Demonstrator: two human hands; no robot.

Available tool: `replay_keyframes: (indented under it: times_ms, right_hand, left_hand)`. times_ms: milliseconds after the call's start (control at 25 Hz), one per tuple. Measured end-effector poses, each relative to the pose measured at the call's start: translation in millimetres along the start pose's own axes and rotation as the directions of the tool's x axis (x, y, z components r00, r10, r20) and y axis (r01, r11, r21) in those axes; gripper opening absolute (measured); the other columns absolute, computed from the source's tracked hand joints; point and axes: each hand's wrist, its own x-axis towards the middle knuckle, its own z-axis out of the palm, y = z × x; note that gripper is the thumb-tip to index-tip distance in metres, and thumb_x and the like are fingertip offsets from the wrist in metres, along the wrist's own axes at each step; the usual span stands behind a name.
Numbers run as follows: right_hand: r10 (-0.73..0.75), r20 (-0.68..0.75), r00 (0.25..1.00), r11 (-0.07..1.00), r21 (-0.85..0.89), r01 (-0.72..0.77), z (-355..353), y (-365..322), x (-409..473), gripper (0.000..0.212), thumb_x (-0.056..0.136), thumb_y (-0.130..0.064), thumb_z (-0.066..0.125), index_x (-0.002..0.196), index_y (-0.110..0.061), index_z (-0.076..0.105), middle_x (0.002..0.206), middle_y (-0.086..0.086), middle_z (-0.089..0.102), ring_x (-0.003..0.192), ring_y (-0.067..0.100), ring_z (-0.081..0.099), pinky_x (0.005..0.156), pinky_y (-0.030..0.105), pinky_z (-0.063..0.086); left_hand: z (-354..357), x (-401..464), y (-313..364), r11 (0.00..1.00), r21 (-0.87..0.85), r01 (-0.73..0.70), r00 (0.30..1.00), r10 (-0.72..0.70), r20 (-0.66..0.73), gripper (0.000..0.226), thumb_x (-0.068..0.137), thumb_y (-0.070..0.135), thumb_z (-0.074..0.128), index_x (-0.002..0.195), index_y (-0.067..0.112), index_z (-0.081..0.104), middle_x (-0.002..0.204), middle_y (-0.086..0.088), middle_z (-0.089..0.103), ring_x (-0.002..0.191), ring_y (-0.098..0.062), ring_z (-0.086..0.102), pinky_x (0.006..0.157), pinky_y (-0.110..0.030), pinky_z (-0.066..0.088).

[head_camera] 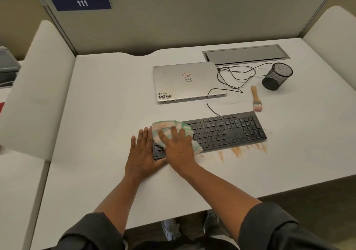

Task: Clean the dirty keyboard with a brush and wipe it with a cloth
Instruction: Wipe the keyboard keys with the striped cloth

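Head view: the black keyboard (221, 132) on the counter (107, 114) has its left end hidden under a green-and-peach cloth (173, 132), pressed flat by the right hand (178, 147), fingers spread. The left hand (139, 153) lies flat just left of the keyboard, fingers straight and together. Behind the keyboard, the brush (256, 98) and a closed Dell laptop (187, 81); its sticker text is hard to read. Partition sign (81, 3): "111".
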Motion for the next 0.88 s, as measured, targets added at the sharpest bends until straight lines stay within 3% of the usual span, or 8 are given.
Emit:
replay_keyframes:
  times_ms: [160, 360, 520, 720, 880]
  right_hand:
    - [-0.063, 0.019, 0.998, 0.997, -0.052, 0.064, 0.4, 19.4, -13.6, 0.064, 0.063, -0.032, 0.081, 0.125, -0.033, 0.065, 0.120, 0.013, 0.063, 0.094, 0.033, 0.061, 0.069, 0.043, 0.050]
    - [0.119, -0.024, 0.993, 0.984, -0.132, -0.121, 0.4, 104.4, -19.7, 0.061, 0.066, -0.016, 0.078, 0.125, -0.029, 0.066, 0.116, 0.018, 0.063, 0.091, 0.039, 0.060, 0.066, 0.043, 0.049]
    - [0.168, 0.040, 0.985, 0.984, -0.075, -0.164, -9.1, 102.9, -16.0, 0.054, 0.078, -0.018, 0.064, 0.131, -0.032, 0.060, 0.127, 0.017, 0.055, 0.104, 0.040, 0.053, 0.076, 0.046, 0.045]
    - [-0.019, -0.002, 1.000, 1.000, -0.017, 0.019, -2.9, 43.5, -25.4, 0.052, 0.073, -0.023, 0.060, 0.124, -0.035, 0.064, 0.122, 0.014, 0.059, 0.100, 0.037, 0.057, 0.073, 0.045, 0.047]
    - [-0.104, -0.045, 0.994, 0.991, -0.084, 0.100, -1.3, 33.7, -38.3, 0.052, 0.073, -0.022, 0.060, 0.123, -0.037, 0.064, 0.118, 0.009, 0.061, 0.094, 0.031, 0.056, 0.068, 0.042, 0.046]
  left_hand:
    - [-0.4, -1.1, -0.1, 1.000, 0.004, 0.005, 1.000, -0.005, 0.000, 0.126, 0.074, 0.099, 0.019, 0.162, 0.012, -0.006, 0.170, -0.009, 0.000, 0.156, -0.023, -0.008, 0.126, -0.049, -0.003]
    - [-1.3, -0.1, -0.8, 0.999, -0.026, 0.020, 1.000, -0.020, 0.012, 0.129, 0.070, 0.100, 0.024, 0.161, 0.016, -0.012, 0.170, -0.008, -0.001, 0.156, -0.022, -0.010, 0.126, -0.048, -0.006]
    - [-1.9, 0.0, -0.6, 0.999, -0.027, 0.030, 0.999, -0.030, 0.015, 0.129, 0.069, 0.100, 0.024, 0.161, 0.016, -0.013, 0.170, -0.007, -0.003, 0.156, -0.021, -0.012, 0.126, -0.046, -0.008]
    - [0.2, -0.3, 0.1, 0.999, -0.026, 0.024, 1.000, -0.024, -0.004, 0.129, 0.072, 0.099, 0.027, 0.161, 0.014, -0.009, 0.170, -0.007, -0.001, 0.156, -0.020, -0.010, 0.126, -0.048, -0.004]
    - [-0.5, -1.6, 1.4, 0.999, -0.039, 0.031, 1.000, -0.031, -0.003, 0.129, 0.072, 0.099, 0.030, 0.161, 0.014, -0.008, 0.170, -0.006, -0.001, 0.156, -0.019, -0.010, 0.126, -0.047, -0.005]
